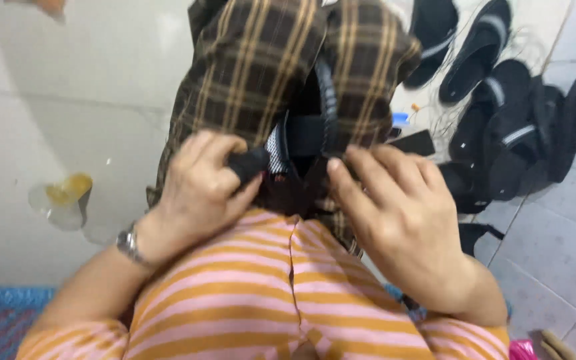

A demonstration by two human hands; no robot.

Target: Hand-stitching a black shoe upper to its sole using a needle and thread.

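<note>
Striped orange-and-pink shirt fabric [261, 293] fills the near edge of the view, directly below both hands. One brown plaid garment [268, 73] hangs past the hands toward the far side and covers most of the centre, hiding whatever lies behind it. One black strap [305, 133] crosses an opening in that garment, beside a small checkered patch; what they belong to cannot be determined.

Left hand [201, 190]: fingers curled shut, pinching a dark fold of cloth [248, 162] between thumb and forefinger. One metal wristwatch [128, 243] sits on this wrist. Right hand [401, 213]: fingers bent, fingertips pressed against the edge of the plaid garment just right of the strap; whether it actually grips cloth cannot be determined. The strap lies between the two hands, just beyond the fingertips.

Surroundings: two black sandals [468, 47] rest far right on the tiled floor [555, 247], with a heap of black straps and bags [535, 127] nearer. One clear cup of yellowish liquid [65, 200] stands at left, well apart from the hands. One blue woven mat [1, 320] lies near left.
</note>
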